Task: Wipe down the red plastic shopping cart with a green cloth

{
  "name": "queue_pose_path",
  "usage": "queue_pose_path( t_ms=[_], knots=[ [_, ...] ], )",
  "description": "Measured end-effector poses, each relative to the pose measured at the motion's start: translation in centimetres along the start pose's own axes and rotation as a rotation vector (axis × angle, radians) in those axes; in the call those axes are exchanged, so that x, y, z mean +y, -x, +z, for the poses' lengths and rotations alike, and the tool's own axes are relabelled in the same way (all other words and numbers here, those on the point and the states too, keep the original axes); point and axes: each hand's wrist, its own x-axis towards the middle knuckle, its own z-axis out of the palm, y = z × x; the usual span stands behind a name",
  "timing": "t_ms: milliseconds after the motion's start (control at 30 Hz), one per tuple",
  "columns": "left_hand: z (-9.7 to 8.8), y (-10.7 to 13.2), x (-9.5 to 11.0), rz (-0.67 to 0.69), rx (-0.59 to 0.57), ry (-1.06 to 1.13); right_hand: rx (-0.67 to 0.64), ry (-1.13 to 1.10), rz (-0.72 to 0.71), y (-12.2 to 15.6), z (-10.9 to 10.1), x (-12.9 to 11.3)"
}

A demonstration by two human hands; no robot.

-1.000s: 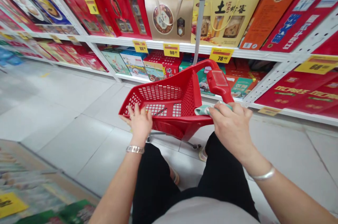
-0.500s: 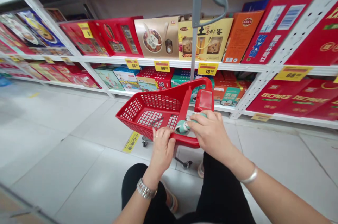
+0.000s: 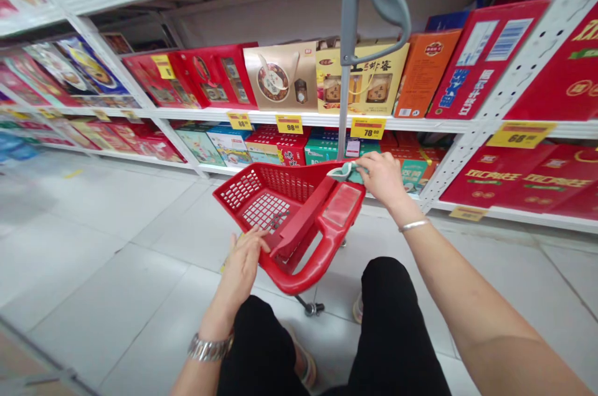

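Red shopping cart (image 3: 292, 183) between both hands (image 3: 243, 271) (image 3: 383, 177)

A shopping basket (image 3: 280, 209) of glossy red moulded plastic is seen, with a smooth, shiny handle (image 3: 313, 268). A matt grey plastic grip (image 3: 374, 16) is fitted to a metal pole (image 3: 344, 97). The shelf uprights (image 3: 527, 66) are of white-painted perforated metal, and the floor tiles (image 3: 116, 271) are smooth with a soft sheen. The red gift boxes (image 3: 486, 60) are of glossy printed card, and the gift bag (image 3: 280, 75) is of matt tan paper. A linked metal bracelet (image 3: 210, 347) and a polished metal bangle (image 3: 413, 225) are worn, and the trousers (image 3: 397, 321) are of matt black cloth. The material of the teal patterned item (image 3: 344, 172) held in the right hand (image 3: 383, 178) cannot be told.
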Motion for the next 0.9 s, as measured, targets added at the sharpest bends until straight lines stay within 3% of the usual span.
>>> queue_pose_path(
  t_ms=[67, 167, 300, 400, 533, 633, 767, 900],
  knots=[
    [-1.1, 0.1, 0.7, -0.065, 0.090, -0.135, -0.003, -0.069, -0.024, 0.3, 0.5, 0.1],
    [-1.6, 1.1, 3.3, -0.084, 0.189, -0.297, -0.027, -0.153, -0.108, 2.4, 0.7, -1.8],
    [-0.2, 2.5, 7.2, 0.083, 0.205, -0.389, -0.011, -0.254, -0.158, 6.7, -0.1, -5.6],
    [1.2, 2.8, 8.2, 0.092, 0.292, -0.563, -0.042, -0.391, -0.257, 8.9, -1.2, -7.8],
    [1.2, 2.3, 6.5, 0.012, 0.439, -0.763, -0.023, -0.475, -0.326, 8.9, -1.7, -10.0],
    [0.1, 2.2, 4.3, 0.002, 0.507, -0.755, 0.025, -0.412, -0.348, 7.5, -0.9, -12.4],
    [-1.6, 2.6, 2.1, -0.039, 0.570, -0.721, -0.055, -0.309, -0.518, 6.9, 0.4, -15.4],
    [-3.6, 3.6, 0.5, -0.055, 0.611, -0.700, -0.095, -0.306, -0.530, 7.8, 0.8, -14.6]
  ],
)
